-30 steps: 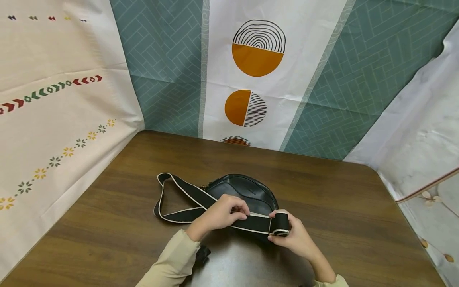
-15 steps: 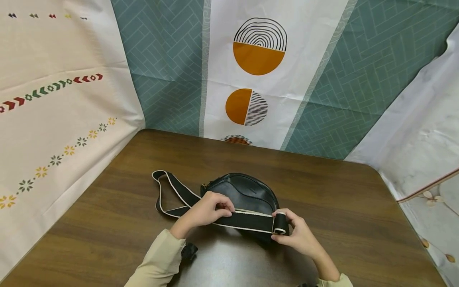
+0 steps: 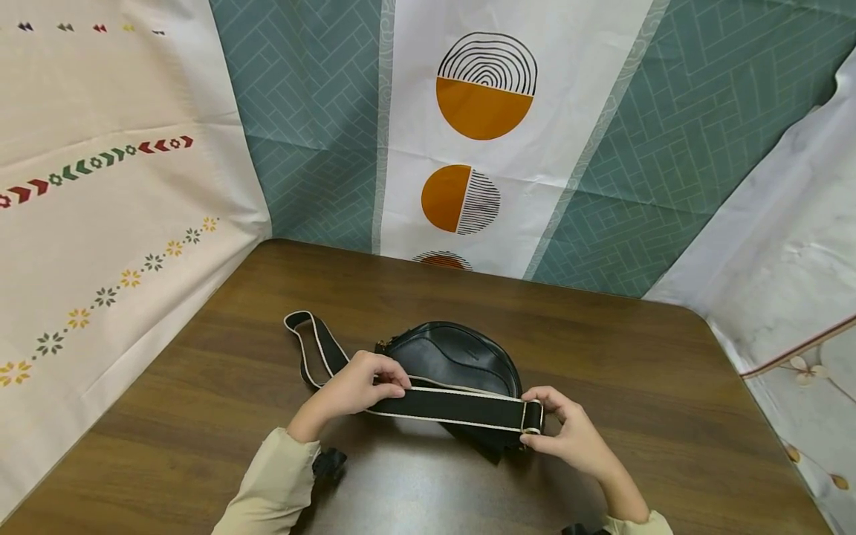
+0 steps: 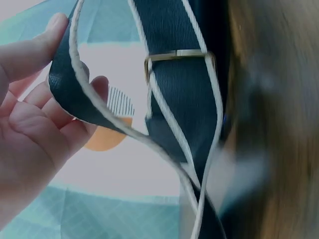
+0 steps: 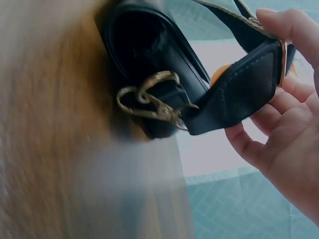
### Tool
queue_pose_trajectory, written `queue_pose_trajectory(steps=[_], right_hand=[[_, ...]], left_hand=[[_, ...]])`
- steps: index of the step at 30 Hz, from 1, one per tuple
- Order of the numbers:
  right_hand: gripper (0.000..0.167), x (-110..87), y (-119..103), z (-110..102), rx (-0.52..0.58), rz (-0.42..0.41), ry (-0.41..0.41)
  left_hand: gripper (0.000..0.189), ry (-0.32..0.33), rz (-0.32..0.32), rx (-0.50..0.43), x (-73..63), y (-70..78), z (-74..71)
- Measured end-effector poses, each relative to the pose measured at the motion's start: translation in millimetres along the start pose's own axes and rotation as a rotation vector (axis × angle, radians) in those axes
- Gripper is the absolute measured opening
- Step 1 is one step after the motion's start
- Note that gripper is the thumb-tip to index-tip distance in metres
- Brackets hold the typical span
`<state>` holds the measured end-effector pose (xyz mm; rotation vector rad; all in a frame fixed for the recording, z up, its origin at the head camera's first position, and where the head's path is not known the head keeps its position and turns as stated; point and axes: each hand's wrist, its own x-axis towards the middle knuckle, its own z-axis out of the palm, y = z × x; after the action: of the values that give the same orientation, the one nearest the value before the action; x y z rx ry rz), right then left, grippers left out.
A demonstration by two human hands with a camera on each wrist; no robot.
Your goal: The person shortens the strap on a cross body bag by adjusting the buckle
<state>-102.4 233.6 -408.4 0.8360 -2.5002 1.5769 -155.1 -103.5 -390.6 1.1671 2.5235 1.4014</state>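
A black leather bag (image 3: 455, 353) with a curved top lies mid-table in the head view. In front of it, a black strap (image 3: 455, 409) with cream edges is stretched between both hands. My left hand (image 3: 361, 384) pinches the strap between thumb and fingers. My right hand (image 3: 576, 435) grips its right end by a brass slider (image 3: 524, 417), thumb below and fingers above. A brass clasp (image 5: 162, 107) joins the strap's leather end to the bag's side in the right wrist view. Another view of a slider (image 4: 179, 54) on the strap comes from the left wrist.
The brown wooden table (image 3: 655, 394) extends around the bag. The strap's free loop (image 3: 307, 334) lies left of the bag. Patterned cloths hang behind, with a cream cloth (image 3: 120, 208) at the left and a pale one (image 3: 789, 260) at the right.
My left hand has slid leftward along the strap, and a longer straight stretch shows between the hands. The strap's small loop at my right hand has shrunk; that hand has shifted slightly right.
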Motion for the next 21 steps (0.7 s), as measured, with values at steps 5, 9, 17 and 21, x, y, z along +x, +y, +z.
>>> queue_pose_trajectory(steps=[5,9,17,21], right_hand=[[0.045,-3.0,1.7,-6.2,0.008,0.004,-0.041],[0.045,-4.8,1.4,-7.2,0.014,0.012,-0.044],[0.044,-7.1,3.0,-0.3,0.139,0.009,-0.051],[0.037,-7.7,2.2,1.0,0.129,-0.017,-0.05]], left_hand=[[0.006,-0.01,0.01,-0.002,-6.2,-0.1,-5.9],[0.007,-0.057,0.048,0.013,-6.1,1.5,-4.0],[0.006,-0.096,0.079,0.089,-4.8,5.5,-4.5],[0.006,-0.113,0.009,0.052,-4.4,4.9,-6.6]])
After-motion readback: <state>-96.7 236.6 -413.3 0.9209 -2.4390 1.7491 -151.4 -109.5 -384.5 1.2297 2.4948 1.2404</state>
